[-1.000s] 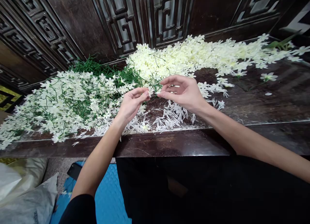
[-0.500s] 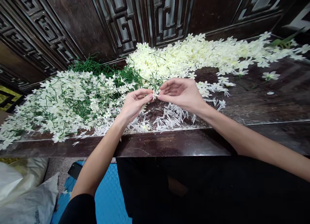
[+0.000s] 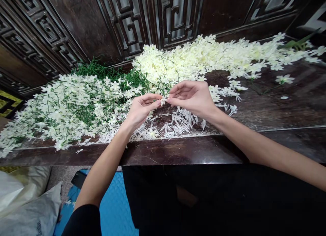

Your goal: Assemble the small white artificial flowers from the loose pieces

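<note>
Since a second ago, both hands have drifted slightly right and closed together, so their fingertips now meet where a small gap stood between them. No brand, label or writing can be read anywhere.

At that meeting point the left hand [image 3: 139,108] and the right hand [image 3: 193,97] pinch one small white flower [image 3: 163,100] between thumb and forefinger tips, narrow grips from either side. Left palm faces up, fingers curled toward the right; right palm turns toward the person, its other fingers loosely fanned above the pinch. Both forearms reach up over the front edge of the dark wooden table [image 3: 280,106], bare to the elbow, a black sleeve at the left upper arm.

Relative to the held flower: it hangs just above the table, directly over a scatter of thin white stamens [image 3: 178,122] lying near the front edge. Left of it spreads a heap of white blossoms on green stems [image 3: 76,106]. Behind and to its right lies a pile of loose cream blossoms [image 3: 216,57], reaching the carved wooden screen [image 3: 127,21].
</note>
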Demonstrator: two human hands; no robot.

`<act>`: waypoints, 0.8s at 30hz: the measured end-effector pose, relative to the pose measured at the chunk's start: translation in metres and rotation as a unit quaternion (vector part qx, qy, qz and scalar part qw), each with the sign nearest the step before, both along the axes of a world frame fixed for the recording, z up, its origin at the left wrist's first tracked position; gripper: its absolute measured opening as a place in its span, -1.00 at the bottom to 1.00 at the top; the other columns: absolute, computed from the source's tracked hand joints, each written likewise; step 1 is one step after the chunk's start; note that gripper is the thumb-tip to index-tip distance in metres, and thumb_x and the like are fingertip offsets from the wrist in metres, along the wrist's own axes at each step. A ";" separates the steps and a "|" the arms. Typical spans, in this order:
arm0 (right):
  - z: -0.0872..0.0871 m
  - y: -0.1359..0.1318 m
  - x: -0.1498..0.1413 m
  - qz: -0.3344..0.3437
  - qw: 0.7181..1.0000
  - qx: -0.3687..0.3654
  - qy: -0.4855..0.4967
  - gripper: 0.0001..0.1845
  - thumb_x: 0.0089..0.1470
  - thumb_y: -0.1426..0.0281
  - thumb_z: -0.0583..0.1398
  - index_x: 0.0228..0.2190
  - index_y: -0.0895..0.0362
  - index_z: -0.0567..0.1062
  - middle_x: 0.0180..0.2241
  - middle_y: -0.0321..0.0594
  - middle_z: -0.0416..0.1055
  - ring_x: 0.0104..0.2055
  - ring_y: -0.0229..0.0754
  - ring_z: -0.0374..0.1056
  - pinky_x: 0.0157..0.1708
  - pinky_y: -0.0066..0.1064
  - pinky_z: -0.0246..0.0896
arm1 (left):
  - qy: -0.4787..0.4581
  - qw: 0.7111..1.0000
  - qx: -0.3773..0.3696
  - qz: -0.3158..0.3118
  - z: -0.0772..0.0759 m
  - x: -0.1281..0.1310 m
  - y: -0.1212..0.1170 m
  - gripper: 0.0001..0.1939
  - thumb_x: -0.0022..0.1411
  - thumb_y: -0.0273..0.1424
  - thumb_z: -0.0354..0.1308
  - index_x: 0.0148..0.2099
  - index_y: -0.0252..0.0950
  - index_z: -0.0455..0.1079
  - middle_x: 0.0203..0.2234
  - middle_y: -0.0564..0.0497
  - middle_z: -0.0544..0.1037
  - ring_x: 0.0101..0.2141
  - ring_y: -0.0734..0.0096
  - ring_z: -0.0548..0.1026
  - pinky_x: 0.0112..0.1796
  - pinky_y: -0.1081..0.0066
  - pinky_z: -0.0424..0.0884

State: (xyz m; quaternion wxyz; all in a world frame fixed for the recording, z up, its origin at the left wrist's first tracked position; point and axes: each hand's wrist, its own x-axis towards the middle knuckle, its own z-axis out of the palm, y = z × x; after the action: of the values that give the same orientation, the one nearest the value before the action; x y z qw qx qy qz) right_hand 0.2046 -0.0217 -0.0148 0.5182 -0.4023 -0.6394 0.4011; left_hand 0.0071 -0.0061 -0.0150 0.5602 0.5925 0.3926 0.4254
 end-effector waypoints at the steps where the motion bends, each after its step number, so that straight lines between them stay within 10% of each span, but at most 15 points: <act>1: 0.000 0.000 0.000 0.003 1.000 0.001 0.002 -0.76 -0.17 0.33 0.43 -0.39 0.07 0.55 -0.36 -0.21 0.55 -0.32 -0.11 0.49 -0.11 -0.04 0.53 | -0.002 1.000 0.005 -0.002 -0.001 0.000 0.000 -0.84 -0.01 -0.48 0.40 -0.29 -0.23 0.60 -0.32 0.01 0.65 -0.30 0.48 0.57 -0.11 0.35 0.50; 24: -0.001 -0.002 -0.002 0.020 1.000 0.017 0.004 -0.83 -0.13 0.33 0.42 -0.44 0.00 0.55 -0.37 -0.26 0.54 -0.33 -0.09 0.49 -0.10 0.00 0.50 | 0.067 0.994 0.081 0.022 0.003 0.000 -0.004 -0.82 0.03 -0.39 0.40 -0.25 -0.25 0.61 -0.27 -0.04 0.67 -0.26 0.39 0.61 -0.08 0.28 0.54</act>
State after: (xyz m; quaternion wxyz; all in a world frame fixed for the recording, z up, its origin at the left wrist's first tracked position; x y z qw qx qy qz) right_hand 0.2022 -0.0241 -0.0161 0.5192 -0.3794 -0.6521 0.4016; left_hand 0.0072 -0.0105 -0.0121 0.4734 0.6543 0.4065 0.4273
